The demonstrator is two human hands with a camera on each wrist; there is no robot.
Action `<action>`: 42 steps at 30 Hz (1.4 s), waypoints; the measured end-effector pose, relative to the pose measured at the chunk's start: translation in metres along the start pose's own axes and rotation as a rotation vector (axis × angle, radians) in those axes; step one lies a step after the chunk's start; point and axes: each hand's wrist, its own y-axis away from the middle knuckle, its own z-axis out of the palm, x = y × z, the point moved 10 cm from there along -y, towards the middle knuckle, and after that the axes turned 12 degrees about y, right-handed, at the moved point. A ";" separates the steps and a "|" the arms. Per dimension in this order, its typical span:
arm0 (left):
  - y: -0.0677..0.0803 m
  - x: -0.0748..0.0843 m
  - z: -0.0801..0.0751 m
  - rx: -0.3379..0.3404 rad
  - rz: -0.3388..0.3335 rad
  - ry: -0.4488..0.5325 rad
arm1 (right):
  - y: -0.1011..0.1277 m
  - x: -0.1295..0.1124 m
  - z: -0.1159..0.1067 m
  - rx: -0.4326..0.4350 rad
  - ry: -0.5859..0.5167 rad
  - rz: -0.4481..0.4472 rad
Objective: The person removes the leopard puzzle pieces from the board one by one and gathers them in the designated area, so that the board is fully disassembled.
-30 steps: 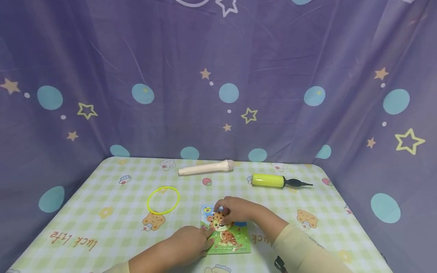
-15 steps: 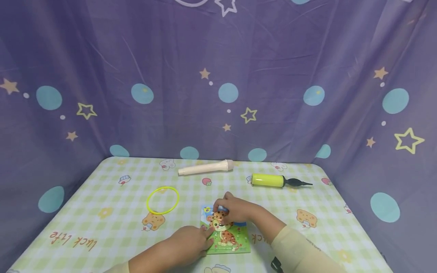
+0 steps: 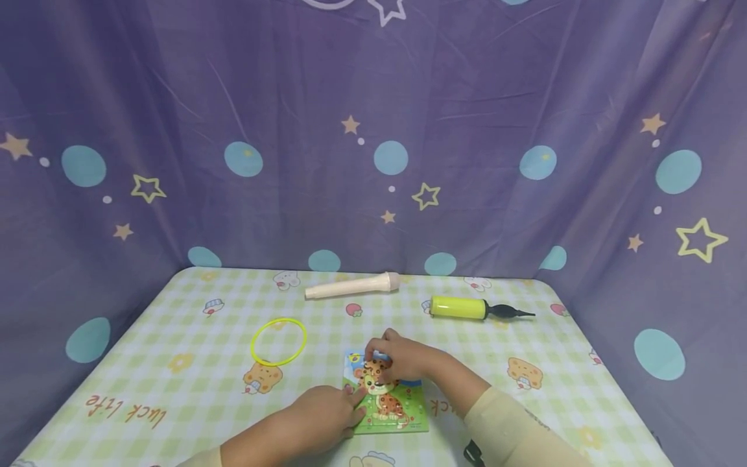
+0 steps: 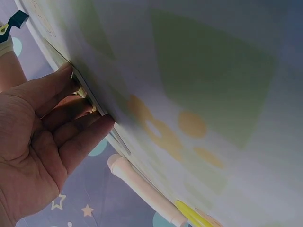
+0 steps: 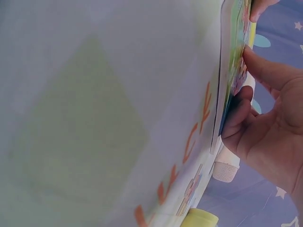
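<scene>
A square picture puzzle [image 3: 403, 421] of a spotted leopard cub on green grass lies flat near the front of the table. At its left edge, the fingertips of my left hand [image 3: 327, 415] rest on the board. In the left wrist view, that hand's fingers [image 4: 87, 142] reach to the board's edge with nothing gripped. My right hand [image 3: 405, 358] bends over the puzzle's upper part, covering its top right. The right wrist view has the thumb [image 5: 265, 68] touching the picture and the other fingers curled at the far edge. I cannot tell whether they pinch a piece.
A yellow ring [image 3: 303, 350] lies left of the puzzle. Behind it is a pale toy microphone [image 3: 350, 287]. To the right lies a yellow hand pump [image 3: 458, 308] with a black nozzle. A purple curtain [image 3: 315, 207] hangs behind the checked tablecloth [image 3: 192, 376].
My right hand's knuckles rise a little compared with a second ago, and its forearm has shifted slightly left. My left hand and the puzzle stay in place.
</scene>
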 end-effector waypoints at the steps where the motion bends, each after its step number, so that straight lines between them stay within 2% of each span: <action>1: 0.000 0.000 0.000 -0.003 -0.003 0.004 | 0.000 0.000 0.000 0.002 0.002 -0.001; 11: -0.002 -0.001 0.002 -0.022 -0.010 0.012 | 0.003 0.004 -0.009 0.072 -0.003 0.023; 14: -0.003 0.000 0.002 -0.029 -0.009 0.002 | 0.003 0.005 -0.010 0.072 0.028 0.027; 20: -0.004 0.000 0.005 -0.039 -0.012 -0.004 | 0.007 0.008 -0.014 0.074 0.009 0.049; 24: -0.003 0.000 0.006 -0.048 -0.014 -0.012 | 0.011 0.009 -0.017 0.070 -0.048 0.054; 34: -0.002 0.000 0.003 -0.027 -0.027 -0.013 | 0.019 0.018 -0.023 0.003 -0.322 0.029; 37: -0.002 0.000 0.003 -0.028 -0.032 -0.001 | 0.024 0.023 -0.030 0.014 -0.313 0.008; 42: -0.001 0.000 0.002 -0.023 -0.033 -0.004 | 0.034 0.035 -0.045 0.060 -0.217 -0.016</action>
